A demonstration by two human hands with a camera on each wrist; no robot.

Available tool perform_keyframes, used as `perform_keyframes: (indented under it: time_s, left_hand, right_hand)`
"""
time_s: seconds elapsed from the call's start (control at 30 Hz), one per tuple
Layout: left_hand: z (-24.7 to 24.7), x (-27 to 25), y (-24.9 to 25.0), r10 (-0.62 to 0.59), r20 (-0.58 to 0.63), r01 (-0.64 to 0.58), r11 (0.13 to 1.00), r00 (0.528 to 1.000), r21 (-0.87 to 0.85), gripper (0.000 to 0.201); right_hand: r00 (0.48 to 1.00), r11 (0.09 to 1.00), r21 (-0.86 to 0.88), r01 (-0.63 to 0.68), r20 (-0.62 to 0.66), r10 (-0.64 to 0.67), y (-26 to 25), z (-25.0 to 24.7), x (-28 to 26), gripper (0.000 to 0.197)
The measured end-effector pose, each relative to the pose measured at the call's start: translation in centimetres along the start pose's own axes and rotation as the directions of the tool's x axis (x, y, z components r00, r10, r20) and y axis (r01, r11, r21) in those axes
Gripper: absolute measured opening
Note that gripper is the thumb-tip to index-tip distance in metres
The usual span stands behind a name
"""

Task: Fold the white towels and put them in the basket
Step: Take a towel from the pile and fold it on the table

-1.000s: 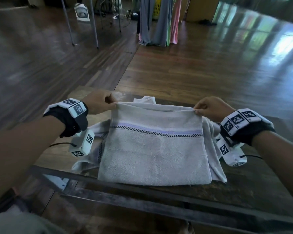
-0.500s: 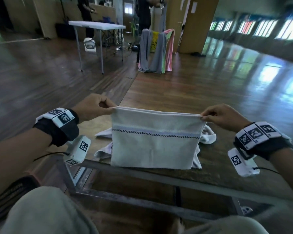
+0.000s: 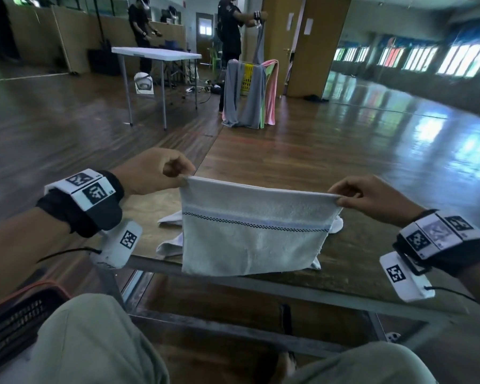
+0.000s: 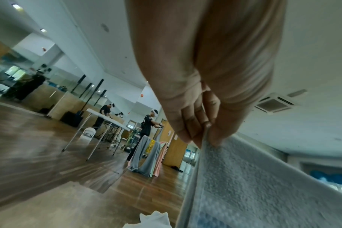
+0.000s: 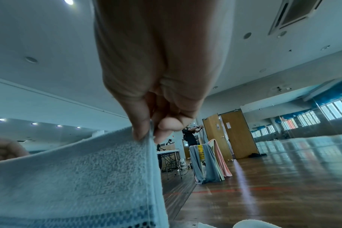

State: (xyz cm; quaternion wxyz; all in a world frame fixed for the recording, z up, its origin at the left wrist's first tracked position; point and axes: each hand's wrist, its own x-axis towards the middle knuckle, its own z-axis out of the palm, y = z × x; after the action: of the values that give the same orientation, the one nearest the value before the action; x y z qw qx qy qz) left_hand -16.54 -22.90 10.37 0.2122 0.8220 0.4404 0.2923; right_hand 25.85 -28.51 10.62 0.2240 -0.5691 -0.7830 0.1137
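Observation:
A folded white towel (image 3: 255, 234) with a blue stripe and a dark checked line hangs upright above the wooden table (image 3: 372, 253). My left hand (image 3: 161, 173) pinches its top left corner, and my right hand (image 3: 366, 195) pinches the top right corner. The left wrist view shows thumb and fingers (image 4: 203, 131) clamped on the towel (image 4: 254, 185) edge. In the right wrist view the thumb and forefinger (image 5: 146, 129) nip the towel (image 5: 78, 177) corner. More white towels (image 3: 171, 239) lie on the table behind it. A dark basket (image 3: 14, 320) shows at the lower left beside my knee.
The table's metal frame (image 3: 261, 286) runs along its near edge above my knees. Far off stand a white folding table (image 3: 155, 55), a rack draped with grey and pink cloths (image 3: 250, 92), and two people in dark clothes. Polished wood floor lies all around.
Both hands have lifted the folded towel off the table, so it now hangs free from its top corners. The head view has tilted up, showing more of the room.

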Motion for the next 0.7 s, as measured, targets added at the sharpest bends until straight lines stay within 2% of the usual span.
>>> perform_keyframes:
  time_s: [0.1,0.17,0.23,0.33,0.4,0.47,0.5,0.63,0.7]
  left_hand:
    - [0.1,-0.2,0.4,0.079,0.048,-0.090,0.950,0.996,0.298,0.030]
    - [0.5,-0.2,0.6,0.100,0.108,-0.136,0.902,0.989,0.409,0.022]
    - [1.0,-0.4,0.7,0.071,0.165,-0.142,0.873,0.984,0.467,0.019]
    - [0.9,-0.7,0.3,-0.022,0.224,-0.072,0.913,0.974,0.401,0.017]
    - [0.6,-1.0,0.1,-0.072,0.282,-0.003,0.967,0.957,0.255,0.017]
    - [0.5,-1.2,-0.3,-0.079,0.327,0.041,0.992,0.942,0.121,0.019]
    - [0.6,-1.1,-0.6,-0.079,0.333,0.046,0.993,0.940,0.107,0.019]
    - [0.9,0.8,-1.6,-0.085,0.231,0.038,0.979,0.969,0.202,0.016]
    - [0.7,2.6,-1.7,-0.058,0.131,0.015,0.952,0.990,0.307,0.016]
  right_hand:
    - [0.998,0.996,-0.086,0.004,0.068,0.002,-0.2,-0.3,-0.2,0.015]
    - [0.996,0.991,-0.136,-0.003,0.093,0.016,-0.4,-0.3,-0.3,0.013]
    - [0.993,0.989,-0.149,-0.018,0.115,0.035,-0.5,-0.4,-0.4,0.015]
    - [0.988,0.991,-0.128,-0.045,0.138,0.063,-0.4,-0.7,-0.7,0.014]
    - [0.985,0.992,-0.109,-0.071,0.150,0.087,-0.2,-0.9,-0.9,0.010]
    - [0.979,0.992,-0.079,-0.100,0.169,0.113,0.1,-1.0,-0.9,0.008]
    - [0.976,0.991,-0.071,-0.111,0.181,0.123,0.1,-1.1,-0.8,0.007]
    - [0.970,0.989,-0.117,-0.096,0.210,0.119,0.1,-1.0,0.7,0.007]
    - [0.982,0.981,-0.173,-0.088,0.152,0.115,0.1,-0.9,2.4,0.011]
